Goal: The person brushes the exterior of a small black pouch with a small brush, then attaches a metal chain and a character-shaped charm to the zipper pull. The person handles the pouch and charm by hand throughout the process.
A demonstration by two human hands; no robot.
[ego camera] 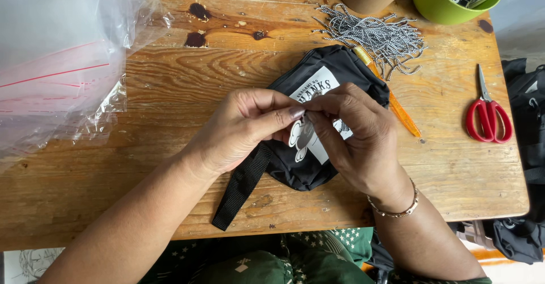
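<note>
Centrally, both hands (306, 126) pinch white tag (300, 139) over black pouch (309, 76); green bowl (448, 8) holds tags.

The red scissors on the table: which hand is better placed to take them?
Probably the right hand: the red scissors lie on its side near the table edge, while the left hand is farther across the black pouch.

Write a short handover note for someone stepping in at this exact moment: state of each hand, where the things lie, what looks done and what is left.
Left hand: fingertips pinched on a small white tag over the black pouch.
Right hand: fingertips meeting the left at the same tag.
Pouch lies on the wooden table, its strap trailing toward the near edge.
Black-and-white cords are piled behind it, an orange tool beside it, red scissors to the right, plastic bags to the left.
Done: tag is at the pouch. Left: whether it is fastened cannot be seen.
</note>
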